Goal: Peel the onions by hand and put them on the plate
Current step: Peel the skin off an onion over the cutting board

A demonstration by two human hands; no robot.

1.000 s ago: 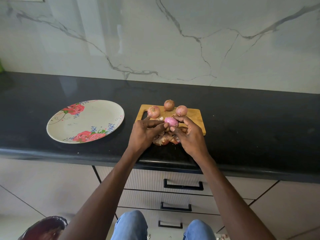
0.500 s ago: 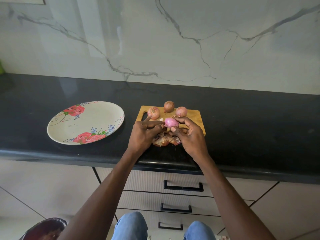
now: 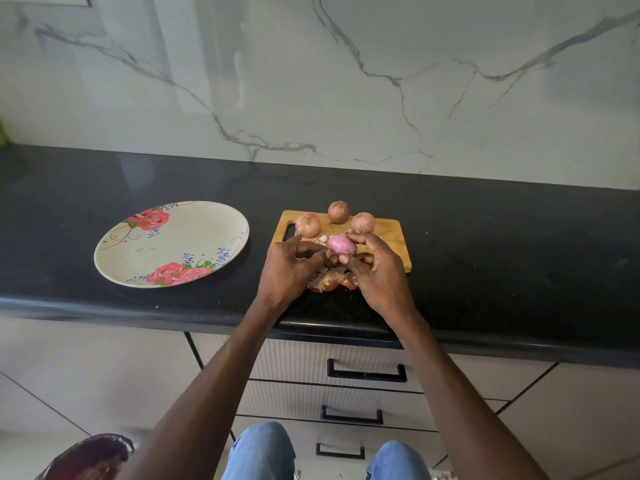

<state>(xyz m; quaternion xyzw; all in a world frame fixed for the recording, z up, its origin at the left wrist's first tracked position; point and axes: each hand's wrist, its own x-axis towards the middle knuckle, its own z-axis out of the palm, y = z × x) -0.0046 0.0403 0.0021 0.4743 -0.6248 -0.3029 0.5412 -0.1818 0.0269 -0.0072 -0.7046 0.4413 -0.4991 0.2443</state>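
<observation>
Since a moment ago the left hand (image 3: 289,268) has slid slightly off the peeled onion (image 3: 341,245), pinching loose skin at its base, while the right hand (image 3: 377,268) grips it above the cutting board (image 3: 391,237). Three unpeeled onions (image 3: 338,212) sit behind; the flowered plate (image 3: 194,237) lies left on the desk (image 3: 502,244)

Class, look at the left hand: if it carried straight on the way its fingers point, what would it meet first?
The left hand points right, so it would probably first press into the peeled onion that the right hand holds; depth is hard to judge.
</observation>
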